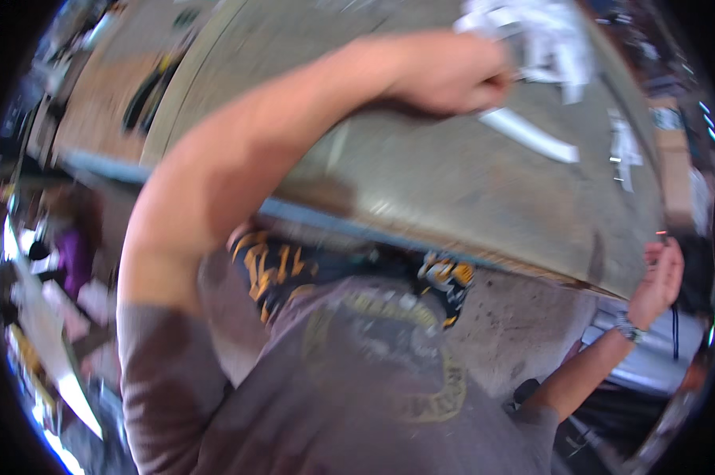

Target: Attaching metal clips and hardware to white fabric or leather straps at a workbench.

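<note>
White strip (531, 136) lies on the desk (452, 182) beside your left hand (462, 75), its fingers curled, grip blurred. Your right hand (658, 277) has fingers raised; whether they pinch anything, I cannot tell.

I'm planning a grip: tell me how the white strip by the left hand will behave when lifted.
The white strip is probably light and bendy, being narrow and thin-looking. It seems to lie flat, so rolling looks unlikely.

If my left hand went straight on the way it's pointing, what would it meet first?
Probably the crumpled white material just beyond your left hand, though blur leaves the depth between them unclear.
</note>
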A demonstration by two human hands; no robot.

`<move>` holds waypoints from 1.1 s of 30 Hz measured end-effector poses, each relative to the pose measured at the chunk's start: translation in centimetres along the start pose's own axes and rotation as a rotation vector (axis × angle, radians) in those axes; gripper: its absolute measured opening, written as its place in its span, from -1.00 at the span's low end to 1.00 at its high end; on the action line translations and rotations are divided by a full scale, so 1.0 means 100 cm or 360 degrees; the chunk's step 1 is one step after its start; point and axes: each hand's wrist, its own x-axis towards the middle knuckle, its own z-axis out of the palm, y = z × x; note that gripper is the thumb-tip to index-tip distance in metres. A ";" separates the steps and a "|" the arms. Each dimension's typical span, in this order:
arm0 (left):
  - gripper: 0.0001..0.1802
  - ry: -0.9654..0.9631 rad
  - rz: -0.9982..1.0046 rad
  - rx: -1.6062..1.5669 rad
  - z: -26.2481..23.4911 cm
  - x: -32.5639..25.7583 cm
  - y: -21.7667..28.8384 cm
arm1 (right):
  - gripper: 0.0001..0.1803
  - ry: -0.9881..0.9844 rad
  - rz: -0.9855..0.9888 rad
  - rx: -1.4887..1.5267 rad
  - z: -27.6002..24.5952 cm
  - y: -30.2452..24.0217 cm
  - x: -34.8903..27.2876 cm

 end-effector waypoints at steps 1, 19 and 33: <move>-0.82 -0.0052 0.0041 0.0027 -0.002 0.005 0.004 | -0.66 -0.0016 -0.0065 -0.0006 0.007 -0.005 0.012; -0.79 -0.0024 0.0191 -0.0117 0.007 0.023 -0.009 | -0.70 -0.0489 -0.0507 -0.0072 0.253 0.002 0.096; -0.84 -0.0034 -0.0254 -0.0392 0.001 0.013 0.003 | -0.84 -0.0719 -0.0308 0.0524 0.268 -0.083 0.042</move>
